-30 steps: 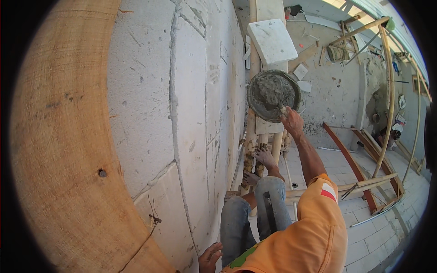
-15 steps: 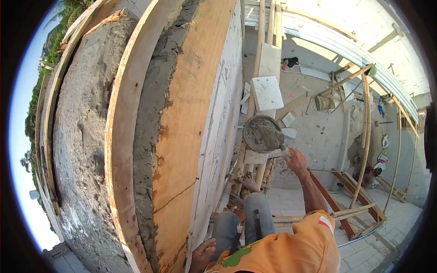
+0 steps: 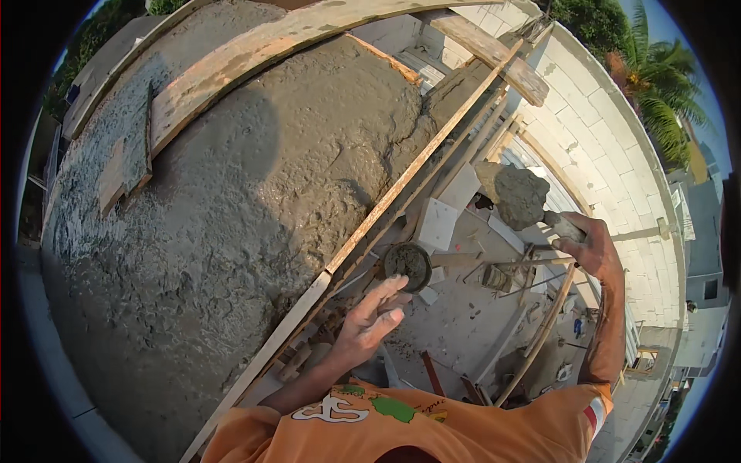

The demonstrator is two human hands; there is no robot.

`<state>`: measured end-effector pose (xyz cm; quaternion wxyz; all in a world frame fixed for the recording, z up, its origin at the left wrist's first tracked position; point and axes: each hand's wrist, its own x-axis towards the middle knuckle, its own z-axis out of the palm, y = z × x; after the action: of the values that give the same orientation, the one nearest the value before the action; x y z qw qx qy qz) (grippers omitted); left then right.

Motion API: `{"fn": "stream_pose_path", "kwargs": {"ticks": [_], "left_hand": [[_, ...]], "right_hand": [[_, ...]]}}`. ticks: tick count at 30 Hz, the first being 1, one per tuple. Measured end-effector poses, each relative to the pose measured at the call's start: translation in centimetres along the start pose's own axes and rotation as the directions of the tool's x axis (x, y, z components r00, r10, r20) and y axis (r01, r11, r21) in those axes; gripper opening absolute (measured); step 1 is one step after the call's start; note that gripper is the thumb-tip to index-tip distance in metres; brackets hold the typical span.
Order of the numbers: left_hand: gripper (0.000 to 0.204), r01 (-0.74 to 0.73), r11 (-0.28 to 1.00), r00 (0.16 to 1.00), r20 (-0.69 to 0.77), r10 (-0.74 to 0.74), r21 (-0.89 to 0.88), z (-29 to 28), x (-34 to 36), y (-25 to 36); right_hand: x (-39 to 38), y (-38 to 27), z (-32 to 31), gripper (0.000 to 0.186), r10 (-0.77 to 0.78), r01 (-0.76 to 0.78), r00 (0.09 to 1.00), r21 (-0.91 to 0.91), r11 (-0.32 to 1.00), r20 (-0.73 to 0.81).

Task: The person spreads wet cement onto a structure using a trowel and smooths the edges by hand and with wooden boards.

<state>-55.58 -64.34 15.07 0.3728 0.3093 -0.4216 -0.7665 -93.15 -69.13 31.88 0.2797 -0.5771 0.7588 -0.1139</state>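
left hand [image 3: 369, 320]: raised, palm open, fingers [image 3: 390, 297] extended and slightly spread, holding nothing. left forearm bare, rising from an orange sleeve. right hand [image 3: 590, 248]: raised at right, fingers closed in a fist-type grip. right arm extended upward, nearly straight, bare from the sleeve.

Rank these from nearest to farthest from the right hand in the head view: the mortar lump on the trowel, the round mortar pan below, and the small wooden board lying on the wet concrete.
1. Mortar lump: on the trowel, just left of the right hand.
2. Round mortar pan: further left, below the form edge.
3. Small wooden board: far left on the wet concrete.
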Motion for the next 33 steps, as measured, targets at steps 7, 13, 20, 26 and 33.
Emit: {"fn": "stream_pose_path", "kwargs": {"ticks": [7,13,20,26,33], "left_hand": [[0.065,-0.101,0.979,0.987,-0.140,0.076,-0.179,0.1,4.7,0.1],[0.063,-0.113,0.959,0.983,-0.169,0.070,-0.258,-0.9,5.5,-0.2],[0.062,-0.095,0.949,0.986,-0.158,0.048,-0.300,-0.6,5.2,1.3],[0.062,-0.128,0.941,0.985,-0.154,0.082,-0.314,-1.1,5.8,0.8],[0.067,-0.139,0.947,0.980,-0.175,0.090,-0.288,-1.1,5.9,-0.1]], "right_hand": [[9.9,-8.2,0.3,0.044,-0.530,0.465,0.840,-0.347,0.814,-0.119],[16.4,-9.6,6.4,0.037,-0.912,0.581,0.394,-0.737,0.345,-0.116],[14.6,-10.8,6.9,0.048,-0.831,0.462,0.555,-0.814,0.352,-0.044],[12.7,-10.6,7.5,0.046,-0.907,0.545,0.421,-0.792,0.276,-0.027],[10.6,-10.8,8.1,0.038,-0.883,0.494,0.468,-0.819,0.293,-0.034]]}}
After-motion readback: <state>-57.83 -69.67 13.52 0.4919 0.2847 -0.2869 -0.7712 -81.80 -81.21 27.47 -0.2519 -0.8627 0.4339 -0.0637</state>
